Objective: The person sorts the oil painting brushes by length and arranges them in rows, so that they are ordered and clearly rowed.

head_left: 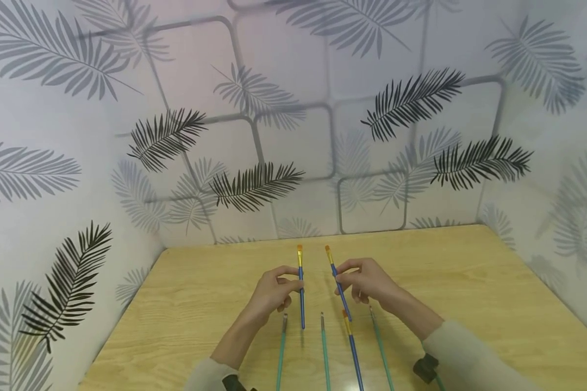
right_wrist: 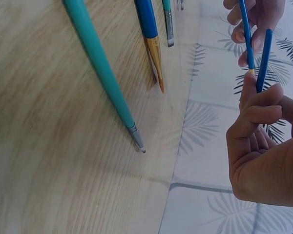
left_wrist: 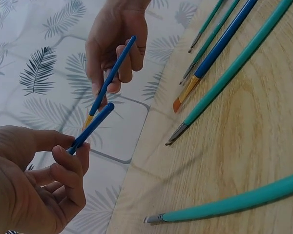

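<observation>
My left hand (head_left: 273, 289) pinches a blue paintbrush (head_left: 301, 304) between thumb and fingers, bristles pointing up. Its gold ferrule and flat orange bristles stand above the fingers. A second blue paintbrush (head_left: 343, 298) of the same look is pinched by my right hand (head_left: 368, 281), its top leaning left. Both brushes are held over the wooden table, side by side with a gap between them. In the left wrist view the handle end of the left brush (left_wrist: 103, 117) shows beyond my fingertips. The right wrist view shows the right brush's handle (right_wrist: 264, 58) rising from my fingers.
On the wooden table (head_left: 186, 309) lie another blue paintbrush (head_left: 355, 353) and several green ones, among them a left one (head_left: 281, 353), a middle one (head_left: 325, 353) and a right one (head_left: 382, 350). A wall covering with leaf patterns (head_left: 293, 206) borders the table's back edge.
</observation>
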{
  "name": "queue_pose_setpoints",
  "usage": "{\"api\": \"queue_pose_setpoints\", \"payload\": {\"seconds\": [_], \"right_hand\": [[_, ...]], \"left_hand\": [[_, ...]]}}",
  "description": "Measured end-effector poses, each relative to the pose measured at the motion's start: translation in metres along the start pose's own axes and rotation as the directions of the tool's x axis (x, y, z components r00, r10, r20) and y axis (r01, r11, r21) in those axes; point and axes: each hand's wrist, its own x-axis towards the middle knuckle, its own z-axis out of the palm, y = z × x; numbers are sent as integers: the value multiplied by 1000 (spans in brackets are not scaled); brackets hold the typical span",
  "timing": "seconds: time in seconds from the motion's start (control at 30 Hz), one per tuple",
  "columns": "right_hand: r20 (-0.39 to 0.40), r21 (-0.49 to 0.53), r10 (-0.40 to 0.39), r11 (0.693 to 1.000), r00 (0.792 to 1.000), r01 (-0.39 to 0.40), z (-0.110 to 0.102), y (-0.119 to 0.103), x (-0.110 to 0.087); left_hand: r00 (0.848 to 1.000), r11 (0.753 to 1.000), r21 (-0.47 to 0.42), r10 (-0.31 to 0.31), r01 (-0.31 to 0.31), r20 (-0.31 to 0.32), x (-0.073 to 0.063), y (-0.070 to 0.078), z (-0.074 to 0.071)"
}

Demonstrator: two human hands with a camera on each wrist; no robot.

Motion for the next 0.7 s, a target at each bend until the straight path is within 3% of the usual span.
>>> {"api": "queue_pose_setpoints", "payload": {"seconds": [0.7], "right_hand": [[-68,45,44,998,997,-41,11,-6,28]], "left_hand": [[997,999,-6,-33,32,-71,19,-1,-3]]}}
